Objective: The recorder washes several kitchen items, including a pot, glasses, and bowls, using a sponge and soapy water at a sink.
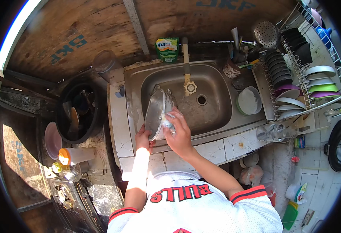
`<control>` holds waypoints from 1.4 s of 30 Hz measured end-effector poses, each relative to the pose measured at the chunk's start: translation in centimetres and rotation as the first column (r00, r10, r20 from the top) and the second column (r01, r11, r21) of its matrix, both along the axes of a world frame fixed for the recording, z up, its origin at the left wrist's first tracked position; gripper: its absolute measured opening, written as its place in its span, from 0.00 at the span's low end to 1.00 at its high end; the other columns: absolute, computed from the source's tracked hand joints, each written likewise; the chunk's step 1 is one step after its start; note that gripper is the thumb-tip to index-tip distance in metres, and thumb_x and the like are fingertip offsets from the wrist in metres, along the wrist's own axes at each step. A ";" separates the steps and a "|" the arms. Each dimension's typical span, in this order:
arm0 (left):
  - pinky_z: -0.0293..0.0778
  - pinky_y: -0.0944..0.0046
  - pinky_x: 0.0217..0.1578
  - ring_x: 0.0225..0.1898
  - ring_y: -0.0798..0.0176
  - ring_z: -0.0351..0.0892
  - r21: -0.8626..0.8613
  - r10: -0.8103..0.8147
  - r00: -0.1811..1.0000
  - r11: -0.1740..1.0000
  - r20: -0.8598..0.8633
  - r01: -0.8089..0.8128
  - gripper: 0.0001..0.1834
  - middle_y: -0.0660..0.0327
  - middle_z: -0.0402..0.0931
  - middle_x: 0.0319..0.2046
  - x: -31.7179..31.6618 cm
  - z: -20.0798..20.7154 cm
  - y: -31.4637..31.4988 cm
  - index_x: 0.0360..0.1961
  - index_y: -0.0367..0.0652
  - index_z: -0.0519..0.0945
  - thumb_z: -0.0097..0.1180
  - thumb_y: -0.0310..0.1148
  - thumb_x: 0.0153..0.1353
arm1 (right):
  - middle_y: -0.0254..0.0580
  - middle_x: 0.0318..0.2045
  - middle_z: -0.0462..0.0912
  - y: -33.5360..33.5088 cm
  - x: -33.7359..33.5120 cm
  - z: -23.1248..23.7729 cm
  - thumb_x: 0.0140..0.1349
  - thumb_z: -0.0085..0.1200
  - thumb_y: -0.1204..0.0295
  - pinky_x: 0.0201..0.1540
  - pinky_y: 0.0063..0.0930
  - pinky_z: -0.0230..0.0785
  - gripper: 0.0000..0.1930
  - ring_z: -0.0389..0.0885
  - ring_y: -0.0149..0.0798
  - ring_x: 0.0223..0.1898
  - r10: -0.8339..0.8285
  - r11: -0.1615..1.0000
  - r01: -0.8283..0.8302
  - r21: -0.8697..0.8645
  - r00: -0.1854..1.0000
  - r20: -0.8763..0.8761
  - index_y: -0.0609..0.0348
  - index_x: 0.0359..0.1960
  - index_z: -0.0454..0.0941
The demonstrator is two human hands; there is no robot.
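Note:
A grey metal pot (155, 110) is tilted on its side over the left part of the steel sink (213, 126). My left hand (143, 138) grips its near rim, fingers closed around the edge. Against the pot's outer wall, my right hand (178, 134) presses with bent fingers on something pale and soapy, perhaps a sponge; suds whiten the fingers, and most of it is hidden under them. A tap with a pale star-shaped knob (190, 87) hangs over the sink, beside the round drain (202, 99).
A green soap pouch (167, 49) stands behind the sink. To the right are a whitish bowl (249, 100) and a wire dish rack (273, 105) with plates and bowls. On the left sit a black basin (61, 130) with utensils, an orange-lidded container (79, 155) and a stove (65, 194).

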State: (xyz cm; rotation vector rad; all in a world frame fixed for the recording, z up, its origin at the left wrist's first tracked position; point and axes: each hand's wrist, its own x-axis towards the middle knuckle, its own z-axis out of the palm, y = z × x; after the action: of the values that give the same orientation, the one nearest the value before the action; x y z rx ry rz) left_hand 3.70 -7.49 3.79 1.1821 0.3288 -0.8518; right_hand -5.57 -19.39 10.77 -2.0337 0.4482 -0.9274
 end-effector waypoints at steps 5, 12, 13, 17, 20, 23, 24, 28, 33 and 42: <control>0.58 0.68 0.06 0.10 0.70 0.65 0.108 0.025 0.987 0.993 0.157 -0.042 0.33 0.57 0.78 0.28 -1.1 -0.8 0.6 0.62 0.40 0.66 0.42 0.19 0.51 | 0.52 0.42 0.77 -3.1 1.9 0.5 0.53 0.51 0.79 0.53 0.39 0.68 0.13 0.76 0.52 0.51 -0.116 0.993 0.113 0.028 0.987 0.108 0.64 0.41 0.74; 0.68 0.72 0.16 0.19 0.71 0.73 0.181 -0.044 0.849 0.982 0.527 -0.061 0.34 0.50 0.78 0.41 -0.3 2.0 2.1 0.66 0.35 0.59 0.39 0.18 0.54 | 0.52 0.34 0.83 -9.6 4.8 1.0 0.54 0.53 0.69 0.44 0.35 0.72 0.13 0.82 0.50 0.39 0.116 0.951 -0.020 0.308 0.948 -0.297 0.65 0.38 0.78; 0.73 0.69 0.23 0.23 0.69 0.76 0.257 -0.147 0.828 0.966 0.541 0.004 0.35 0.48 0.77 0.46 -0.1 2.8 2.4 0.67 0.35 0.57 0.40 0.18 0.54 | 0.53 0.35 0.83 -9.7 5.0 1.3 0.54 0.53 0.69 0.45 0.35 0.72 0.14 0.82 0.51 0.40 0.100 0.964 -0.003 0.266 0.931 -0.351 0.65 0.39 0.79; 0.76 0.64 0.31 0.25 0.61 0.79 0.537 -0.401 0.664 0.843 0.631 -0.002 0.35 0.45 0.79 0.41 1.0 4.1 3.6 0.66 0.38 0.59 0.42 0.21 0.53 | 0.54 0.35 0.82 -10.5 6.3 1.7 0.53 0.54 0.71 0.45 0.36 0.72 0.12 0.81 0.52 0.41 0.210 0.976 -0.162 0.144 0.870 -0.447 0.64 0.38 0.80; 0.76 0.62 0.38 0.28 0.54 0.82 0.654 -0.573 0.547 0.754 0.610 0.061 0.35 0.42 0.79 0.36 0.4 6.8 3.2 0.65 0.44 0.62 0.43 0.25 0.52 | 0.54 0.41 0.80 -10.5 6.9 1.6 0.53 0.54 0.74 0.47 0.38 0.71 0.11 0.80 0.52 0.43 0.332 0.936 -0.345 0.064 0.812 -0.481 0.64 0.38 0.79; 0.76 0.61 0.36 0.28 0.52 0.82 0.670 -0.613 0.495 0.738 0.615 0.081 0.34 0.42 0.79 0.30 0.5 6.6 3.0 0.64 0.49 0.65 0.43 0.27 0.51 | 0.54 0.51 0.75 -9.5 7.0 0.8 0.53 0.54 0.76 0.50 0.39 0.70 0.14 0.77 0.51 0.49 0.405 0.889 -0.458 -0.007 0.793 -0.455 0.64 0.43 0.77; 0.76 0.64 0.33 0.25 0.58 0.80 0.638 -0.574 0.553 0.764 0.604 0.097 0.34 0.45 0.79 0.30 0.8 6.1 2.9 0.64 0.45 0.65 0.43 0.26 0.50 | 0.53 0.57 0.70 -9.0 6.9 0.5 0.52 0.54 0.77 0.52 0.38 0.70 0.17 0.75 0.51 0.52 0.418 0.883 -0.469 -0.015 0.802 -0.427 0.64 0.46 0.76; 0.76 0.59 0.32 0.22 0.55 0.80 0.545 -0.494 0.649 0.826 0.579 0.142 0.34 0.48 0.79 0.23 0.9 6.4 2.1 0.64 0.47 0.64 0.43 0.28 0.51 | 0.48 0.62 0.66 -8.0 6.1 -0.8 0.52 0.56 0.77 0.55 0.36 0.68 0.22 0.71 0.51 0.57 0.362 0.865 -0.470 -0.175 0.828 -0.429 0.62 0.52 0.73; 0.75 0.60 0.30 0.20 0.55 0.79 0.613 -0.572 0.627 0.768 0.529 0.184 0.35 0.46 0.76 0.19 0.5 6.2 1.8 0.64 0.46 0.64 0.44 0.28 0.50 | 0.51 0.55 0.74 -10.2 6.1 -1.1 0.51 0.57 0.75 0.53 0.39 0.71 0.24 0.73 0.51 0.55 0.403 0.769 -0.603 -0.212 0.715 -0.571 0.60 0.54 0.72; 0.74 0.60 0.31 0.20 0.54 0.77 0.624 -0.574 0.466 0.779 0.674 0.056 0.34 0.42 0.73 0.20 -0.8 5.1 2.2 0.64 0.45 0.65 0.46 0.28 0.50 | 0.56 0.33 0.81 -10.9 5.4 1.2 0.49 0.58 0.70 0.42 0.44 0.75 0.18 0.81 0.54 0.38 0.253 0.843 -0.528 -0.102 0.557 -0.791 0.62 0.42 0.78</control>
State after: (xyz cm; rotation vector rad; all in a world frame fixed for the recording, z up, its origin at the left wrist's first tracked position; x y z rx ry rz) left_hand 2.85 -5.28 8.91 2.1027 -0.5687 -0.3934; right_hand -0.16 -30.29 11.99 -2.6448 0.2286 0.2162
